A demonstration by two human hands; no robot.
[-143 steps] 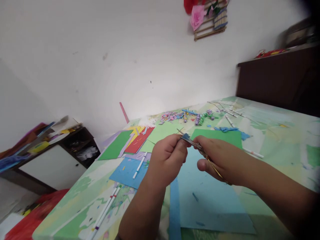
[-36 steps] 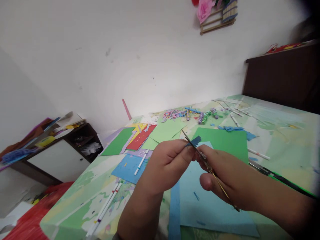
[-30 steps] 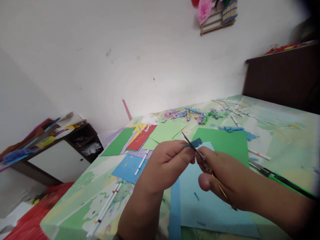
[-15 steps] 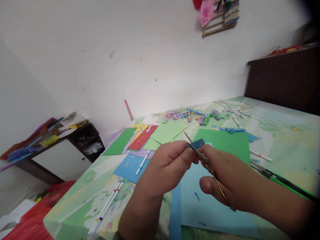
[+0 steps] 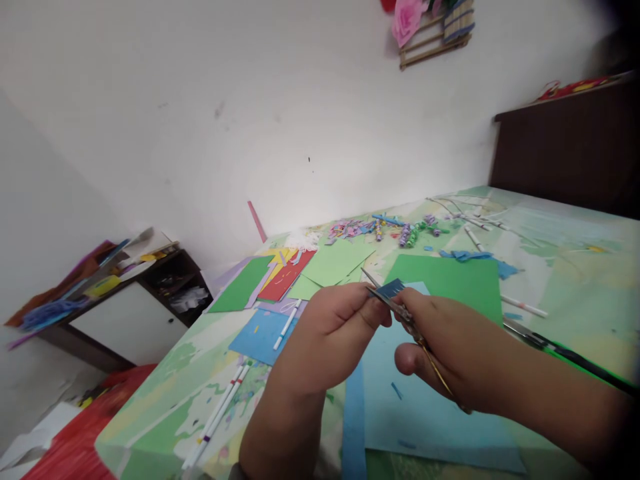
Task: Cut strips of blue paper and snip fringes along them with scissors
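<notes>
The patterned tabletop (image 5: pixel 150 393) fills the lower view, its far edge toward the white wall. A dark wooden piece of furniture (image 5: pixel 565 147) stands by its far right corner. Beyond the left edge is a low cabinet (image 5: pixel 127 327) with a white door; its open compartment holds crumpled white stuff (image 5: pixel 190 299) below darker items too dim to name, and coloured odds and ends are piled on top. On the wall, a small slatted rack (image 5: pixel 436 52) carries a pink flower (image 5: pixel 407 21). A light blue sheet (image 5: pixel 430 413) lies at the near edge of the tabletop, with a green sheet (image 5: pixel 445 280) just beyond it. Above the light blue sheet, the left hand (image 5: pixel 340 327) has its grip pinched closed on a small blue paper piece (image 5: pixel 391 288), fringed at its right end. The right hand (image 5: pixel 450 340) has its grip curled around gold-handled scissors (image 5: pixel 415 329), whose parted blades straddle that piece. Toward the far edge sits a heap of cut paper bits (image 5: pixel 345 230); one dark blue snippet (image 5: pixel 397 391) rests on the light blue sheet.
</notes>
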